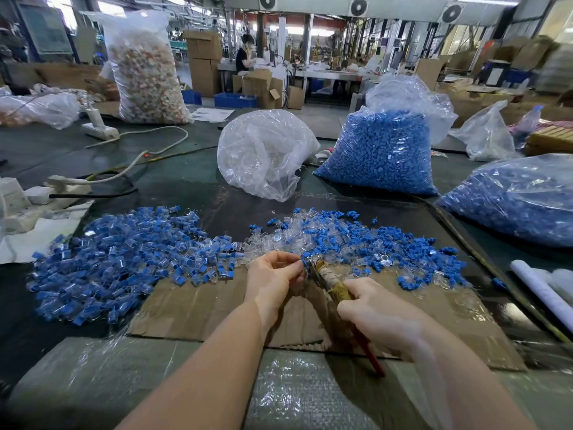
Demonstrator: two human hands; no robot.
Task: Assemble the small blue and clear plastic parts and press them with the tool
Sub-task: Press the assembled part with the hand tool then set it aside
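Note:
My left hand (274,274) pinches a small blue and clear part (304,261) at the jaws of the pliers (333,285). My right hand (376,318) grips the tape-wrapped handles, and a red handle end sticks out below my wrist. To the left lies a pile of joined blue and clear pieces (121,262). Behind and to the right of my hands spreads a heap of loose blue and clear parts (359,243). Both hands hover over a flattened sheet of cardboard (198,308).
A bag of clear parts (263,153) and a bag of blue parts (384,150) stand behind the heaps. Another blue-filled bag (514,203) lies at the right. Power strips and cables (62,184) sit at the left. A white roll (542,290) lies at the right edge.

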